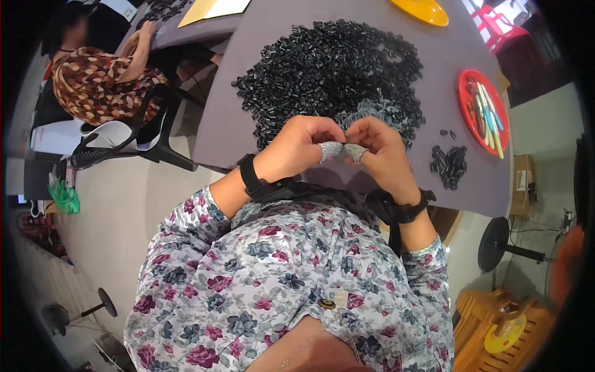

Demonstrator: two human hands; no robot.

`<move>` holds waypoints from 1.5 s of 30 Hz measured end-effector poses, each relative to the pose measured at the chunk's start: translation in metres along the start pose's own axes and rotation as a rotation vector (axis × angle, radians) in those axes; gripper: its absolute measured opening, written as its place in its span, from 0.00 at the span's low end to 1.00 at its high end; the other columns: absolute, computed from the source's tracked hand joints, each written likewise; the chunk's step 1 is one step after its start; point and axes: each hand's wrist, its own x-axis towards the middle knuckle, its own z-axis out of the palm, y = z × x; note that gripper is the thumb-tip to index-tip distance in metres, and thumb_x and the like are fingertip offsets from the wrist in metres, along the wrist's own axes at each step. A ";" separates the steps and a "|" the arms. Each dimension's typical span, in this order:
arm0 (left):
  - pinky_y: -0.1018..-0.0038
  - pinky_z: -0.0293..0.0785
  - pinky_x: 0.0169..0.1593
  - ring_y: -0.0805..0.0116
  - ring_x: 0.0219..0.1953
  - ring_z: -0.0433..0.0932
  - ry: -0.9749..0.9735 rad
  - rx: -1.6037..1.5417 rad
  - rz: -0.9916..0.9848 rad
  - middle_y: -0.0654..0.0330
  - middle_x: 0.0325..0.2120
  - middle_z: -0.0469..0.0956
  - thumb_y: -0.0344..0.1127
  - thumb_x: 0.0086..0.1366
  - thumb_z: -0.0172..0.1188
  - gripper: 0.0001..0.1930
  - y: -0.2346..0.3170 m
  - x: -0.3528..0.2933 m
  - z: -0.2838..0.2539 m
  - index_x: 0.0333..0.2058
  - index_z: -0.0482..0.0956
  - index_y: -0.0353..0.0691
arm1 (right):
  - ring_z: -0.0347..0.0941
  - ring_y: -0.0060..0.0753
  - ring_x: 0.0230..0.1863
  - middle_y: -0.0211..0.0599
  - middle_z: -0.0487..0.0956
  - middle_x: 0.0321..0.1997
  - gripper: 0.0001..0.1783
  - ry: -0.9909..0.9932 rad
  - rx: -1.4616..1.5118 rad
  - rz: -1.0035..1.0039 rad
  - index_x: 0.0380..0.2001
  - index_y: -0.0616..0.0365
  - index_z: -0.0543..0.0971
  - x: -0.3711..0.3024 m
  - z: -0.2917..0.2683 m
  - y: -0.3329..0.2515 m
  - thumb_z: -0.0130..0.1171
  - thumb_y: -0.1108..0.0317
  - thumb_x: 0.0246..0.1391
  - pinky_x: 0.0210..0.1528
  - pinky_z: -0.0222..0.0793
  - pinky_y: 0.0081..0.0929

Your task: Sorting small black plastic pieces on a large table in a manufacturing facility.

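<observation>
My left hand (302, 142) and my right hand (380, 147) meet at the near edge of the table, fingertips and thumbs pinched together. Whatever sits between them is too small and too covered to name. Both thumbs wear grey cloth covers. Just beyond my fingers spreads a large heap of small black plastic pieces (322, 71). Grey scraps (378, 106) lie on its near side, right behind my right hand. A smaller cluster of black pieces (449, 166) rests to the right of my right hand.
A red plate (463, 99) at the right holds several slim-handled tools. A yellow plate (427, 9) lies at the far edge of the grey-covered table (226, 118). Another person (108, 80) sits at the left beside a black chair (164, 127). An orange plastic chair (480, 328) stands behind right.
</observation>
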 end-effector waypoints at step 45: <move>0.85 0.76 0.34 0.83 0.30 0.78 0.384 -0.255 0.013 0.67 0.32 0.81 0.25 0.71 0.59 0.06 -0.028 -0.039 -0.086 0.45 0.81 0.36 | 0.81 0.44 0.35 0.41 0.76 0.44 0.10 -0.396 -1.087 -0.683 0.36 0.56 0.77 0.037 0.084 0.002 0.64 0.71 0.48 0.37 0.80 0.38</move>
